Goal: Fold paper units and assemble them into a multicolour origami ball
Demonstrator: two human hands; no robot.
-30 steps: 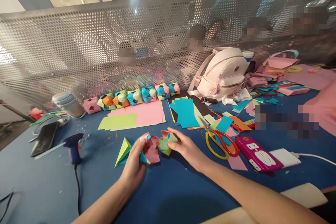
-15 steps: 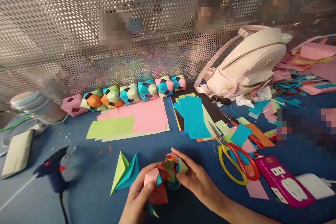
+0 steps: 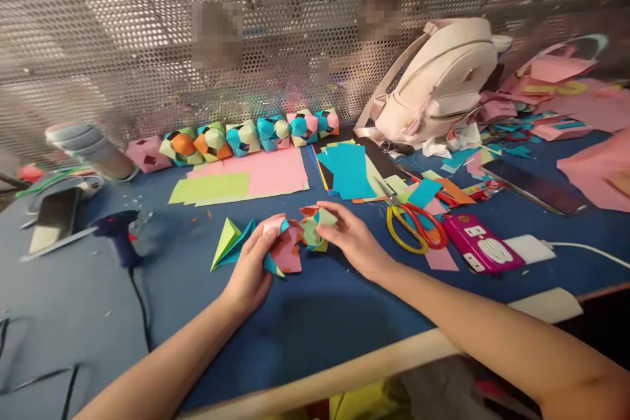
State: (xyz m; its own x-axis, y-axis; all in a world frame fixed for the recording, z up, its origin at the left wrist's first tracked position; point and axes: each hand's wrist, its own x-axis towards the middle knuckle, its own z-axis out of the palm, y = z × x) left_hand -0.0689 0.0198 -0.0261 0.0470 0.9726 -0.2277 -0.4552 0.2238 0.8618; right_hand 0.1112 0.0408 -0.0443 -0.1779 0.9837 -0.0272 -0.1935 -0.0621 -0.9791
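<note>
Both hands work on a half-assembled folded paper piece (image 3: 294, 241) of pink, teal, green and orange modules, just above the blue table (image 3: 315, 315). My left hand (image 3: 251, 266) pinches its pink and teal side. My right hand (image 3: 350, 241) pinches the green and orange side. A loose green and teal folded triangle (image 3: 230, 243) lies just left of my left hand.
A row of finished paper cubes (image 3: 236, 138) lines the perforated metal screen (image 3: 147, 46). Pink and green sheets (image 3: 246, 178), teal sheets (image 3: 347, 170), scissors (image 3: 411, 226), a pink power strip (image 3: 480, 249), a glue gun (image 3: 121, 236) and a white backpack (image 3: 443, 88) lie around.
The view pulled back and dropped, bringing the table's front edge and both forearms into sight. The hands stay on the paper piece, which now sits a little higher in view.
</note>
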